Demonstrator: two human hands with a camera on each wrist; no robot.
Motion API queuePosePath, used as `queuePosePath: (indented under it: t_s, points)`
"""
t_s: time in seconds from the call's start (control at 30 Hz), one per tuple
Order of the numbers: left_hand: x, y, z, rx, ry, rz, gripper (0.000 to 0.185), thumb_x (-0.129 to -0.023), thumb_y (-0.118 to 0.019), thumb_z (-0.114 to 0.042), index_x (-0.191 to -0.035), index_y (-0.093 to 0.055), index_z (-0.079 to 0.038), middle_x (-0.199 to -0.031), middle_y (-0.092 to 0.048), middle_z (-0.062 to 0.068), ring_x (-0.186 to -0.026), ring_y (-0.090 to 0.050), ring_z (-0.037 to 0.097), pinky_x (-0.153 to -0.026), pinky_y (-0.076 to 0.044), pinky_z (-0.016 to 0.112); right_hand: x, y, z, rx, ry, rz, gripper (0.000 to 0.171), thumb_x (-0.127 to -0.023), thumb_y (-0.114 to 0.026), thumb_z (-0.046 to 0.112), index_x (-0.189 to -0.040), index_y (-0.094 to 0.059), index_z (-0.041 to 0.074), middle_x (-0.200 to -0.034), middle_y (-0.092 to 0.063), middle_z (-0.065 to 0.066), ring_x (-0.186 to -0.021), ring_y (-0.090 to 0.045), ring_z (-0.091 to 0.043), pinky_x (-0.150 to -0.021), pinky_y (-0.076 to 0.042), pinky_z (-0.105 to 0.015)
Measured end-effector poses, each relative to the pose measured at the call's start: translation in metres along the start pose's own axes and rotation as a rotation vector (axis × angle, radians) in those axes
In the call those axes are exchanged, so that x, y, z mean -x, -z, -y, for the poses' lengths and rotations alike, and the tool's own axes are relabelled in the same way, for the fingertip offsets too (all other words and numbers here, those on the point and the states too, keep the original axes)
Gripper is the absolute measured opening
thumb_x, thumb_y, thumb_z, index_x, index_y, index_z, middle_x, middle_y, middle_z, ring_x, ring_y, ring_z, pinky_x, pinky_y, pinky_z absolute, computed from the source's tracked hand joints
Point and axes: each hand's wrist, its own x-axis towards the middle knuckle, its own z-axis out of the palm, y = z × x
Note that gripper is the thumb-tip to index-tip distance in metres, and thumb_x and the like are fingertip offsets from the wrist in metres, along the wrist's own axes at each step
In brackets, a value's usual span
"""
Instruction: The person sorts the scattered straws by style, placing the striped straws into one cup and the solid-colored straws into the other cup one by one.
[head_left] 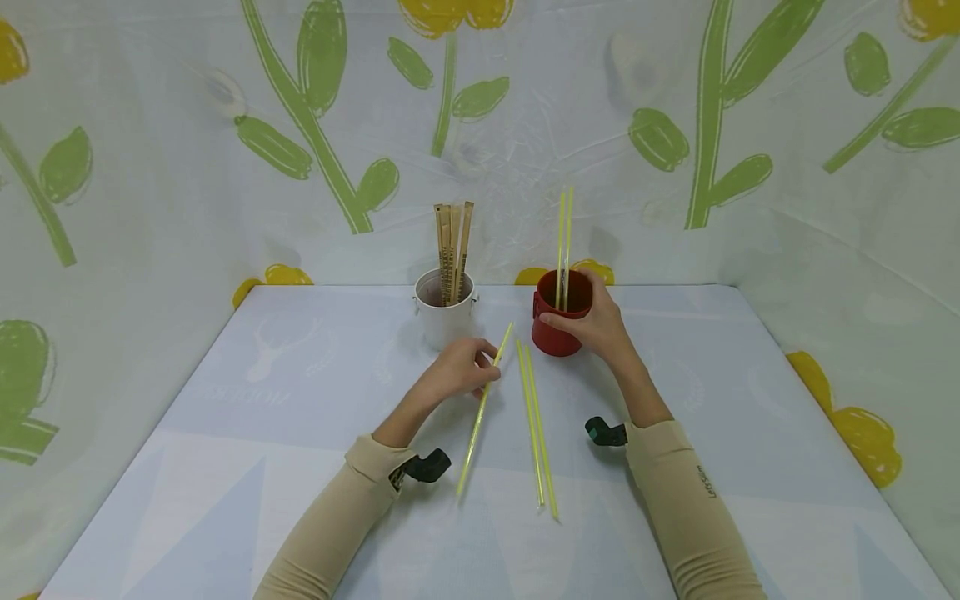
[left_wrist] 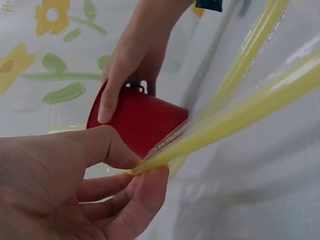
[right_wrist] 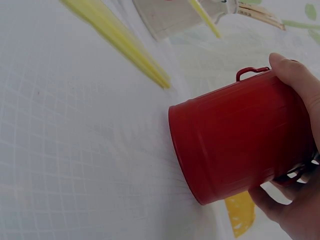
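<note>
My left hand [head_left: 462, 367] pinches a yellow straw [head_left: 480, 421] in a clear wrapper between thumb and fingers; in the left wrist view the pinch sits on the wrapped straw [left_wrist: 225, 131]. My right hand [head_left: 597, 327] grips a red metal bucket [head_left: 555, 337] near its rim, thumb on one side and fingers on the other. Two yellow wrapped straws [head_left: 565, 233] stand upright in that bucket. Between the hands, two more wrapped straws [head_left: 534, 425] lie side by side on the table. The right wrist view shows the red bucket [right_wrist: 240, 140] from close up.
To the left of the red bucket stands a white bucket [head_left: 442, 325] with several paper-wrapped sticks [head_left: 452, 250] in it. The pale table [head_left: 300, 467] meets a flower-printed backdrop [head_left: 525, 125] behind both buckets. A small black camera sits at each wrist.
</note>
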Motion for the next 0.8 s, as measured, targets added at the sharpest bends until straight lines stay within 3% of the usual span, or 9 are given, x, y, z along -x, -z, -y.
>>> queuePosePath:
  t_s: [0.13, 0.43, 0.8]
  points:
    - [-0.0011, 0.0011, 0.0003, 0.054, -0.015, -0.001, 0.035, -0.088, -0.064, -0.008, -0.122, -0.062, 0.002, -0.089, -0.066, 0.01, -0.059, -0.066, 0.015, -0.058, -0.056, 0.028, -0.0002, -0.0002, -0.0005, 0.001, -0.001, 0.0, 0.093, -0.074, -0.085, 0.04, -0.147, -0.03, 0.019, -0.145, -0.046, -0.005, -0.133, -0.044, -0.026, -0.099, -0.051, -0.053]
    - [-0.0023, 0.0003, 0.0009, 0.153, -0.117, -0.052, 0.037, -0.091, -0.062, -0.009, -0.125, -0.059, 0.004, -0.092, -0.067, 0.013, -0.065, -0.066, 0.014, -0.064, -0.06, 0.036, -0.0002, -0.0005, -0.0002, -0.006, 0.009, 0.001, 0.092, -0.074, -0.085, 0.04, -0.147, -0.03, 0.02, -0.145, -0.046, -0.005, -0.133, -0.043, -0.026, -0.098, -0.051, -0.053]
    - [-0.0042, -0.0001, -0.005, 0.245, -0.184, -0.146, 0.033, -0.092, -0.066, -0.014, -0.121, -0.064, 0.001, -0.098, -0.068, 0.014, -0.071, -0.066, 0.014, -0.063, -0.06, 0.03, -0.001, -0.001, -0.0021, 0.004, 0.011, -0.003, 0.093, -0.074, -0.085, 0.041, -0.147, -0.03, 0.019, -0.145, -0.046, -0.006, -0.133, -0.044, -0.027, -0.098, -0.051, -0.053]
